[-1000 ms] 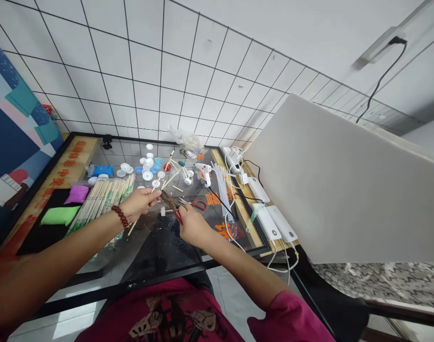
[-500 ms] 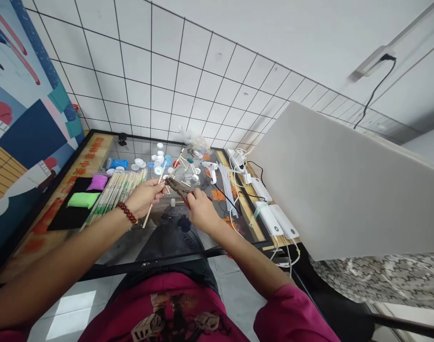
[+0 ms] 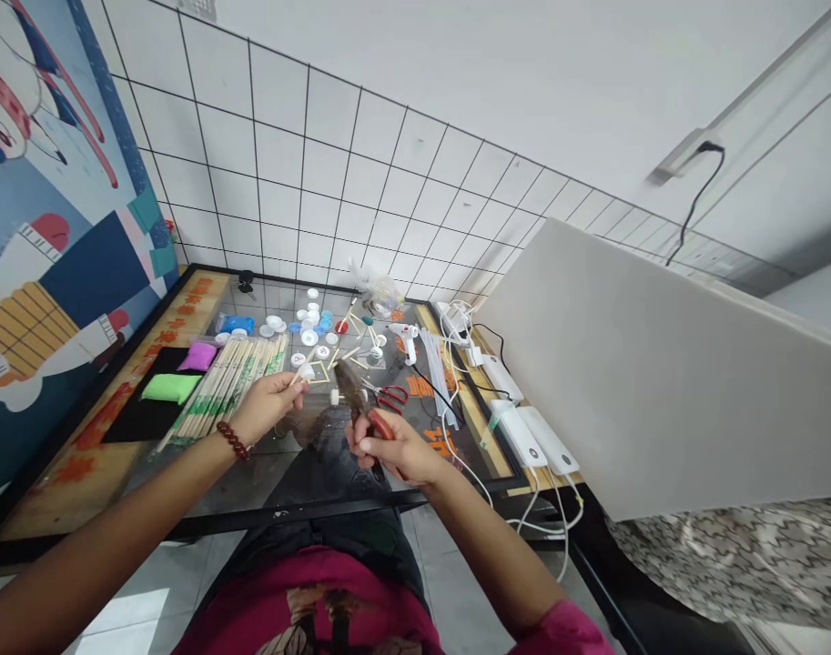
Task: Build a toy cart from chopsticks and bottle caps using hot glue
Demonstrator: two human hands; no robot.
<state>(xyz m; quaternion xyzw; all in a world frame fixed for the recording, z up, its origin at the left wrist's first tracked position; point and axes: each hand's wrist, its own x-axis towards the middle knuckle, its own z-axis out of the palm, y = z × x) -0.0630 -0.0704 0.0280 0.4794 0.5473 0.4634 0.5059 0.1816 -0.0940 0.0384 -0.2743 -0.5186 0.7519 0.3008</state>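
My left hand [image 3: 273,400] pinches a thin wooden stick [image 3: 309,360] that points away over the table. In my right hand [image 3: 405,450] are pliers [image 3: 355,393] with red handles, jaws pointing up and apart from the stick. Just beyond the hands lie short cut stick pieces [image 3: 319,373] and white bottle caps [image 3: 309,337]. Red-handled scissors [image 3: 391,397] rest right of the pliers. Left of my left hand lie wrapped wooden chopsticks [image 3: 228,382]. A small white piece [image 3: 336,397] sits between the hands.
A white glue gun [image 3: 407,341] and clear glue sticks [image 3: 437,368] lie at the right, with cables near white power banks [image 3: 517,437]. Green [image 3: 170,388] and purple [image 3: 197,356] clay packs are at left. A white panel [image 3: 633,364] stands right of the table.
The pliers have come off the stick and moved nearer to me, now upright in my right hand. My left hand moved slightly left and down. Less of the stick shows, and the scissors are uncovered.
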